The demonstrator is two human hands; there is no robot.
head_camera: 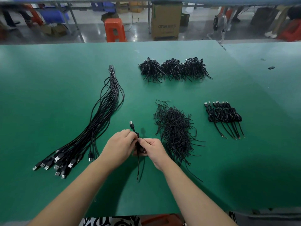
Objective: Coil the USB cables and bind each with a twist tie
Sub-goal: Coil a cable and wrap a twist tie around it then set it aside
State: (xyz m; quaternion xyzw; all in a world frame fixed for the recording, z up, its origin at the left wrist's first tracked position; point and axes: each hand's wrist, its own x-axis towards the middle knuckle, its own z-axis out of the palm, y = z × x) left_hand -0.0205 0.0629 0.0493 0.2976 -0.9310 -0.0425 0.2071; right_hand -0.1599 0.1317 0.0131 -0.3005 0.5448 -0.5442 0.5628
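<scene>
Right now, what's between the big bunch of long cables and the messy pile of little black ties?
In the head view, the hands sit between them: the left hand and right hand hold one coiled cable. Elsewhere there is bare green table between the long cables and ties.

The table [48, 70] wore a smooth, matt green mat. The loose USB cables [97, 118] had glossy black plastic jackets and shiny metal plugs. Behind stood a glossy orange plastic stool [114, 30] and a matt brown cardboard box [166, 22].
</scene>
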